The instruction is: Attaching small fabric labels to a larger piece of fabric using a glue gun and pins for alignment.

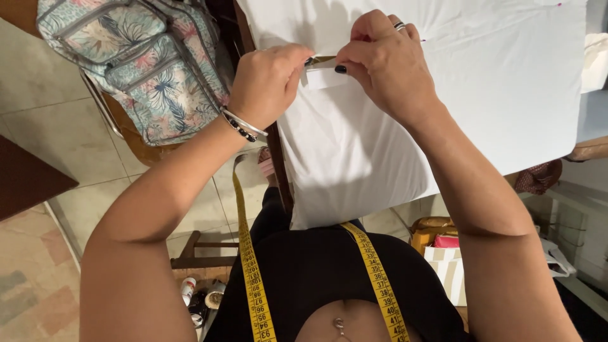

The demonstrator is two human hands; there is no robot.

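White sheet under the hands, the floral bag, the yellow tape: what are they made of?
White sheet: looks like woven cotton-type fabric, matte; soft folds and creases. Floral bag: printed textile, probably canvas or polyester, with zips and stitched seams. Yellow tape: flexible vinyl or coated fabric by its slight sheen and drape.

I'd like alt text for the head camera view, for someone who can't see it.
Seen from above, a person's left hand and right hand pinch a small folded strip on white cloth spread over a table. A yellow tape measure hangs round their neck, and a floral bag sits to the left.
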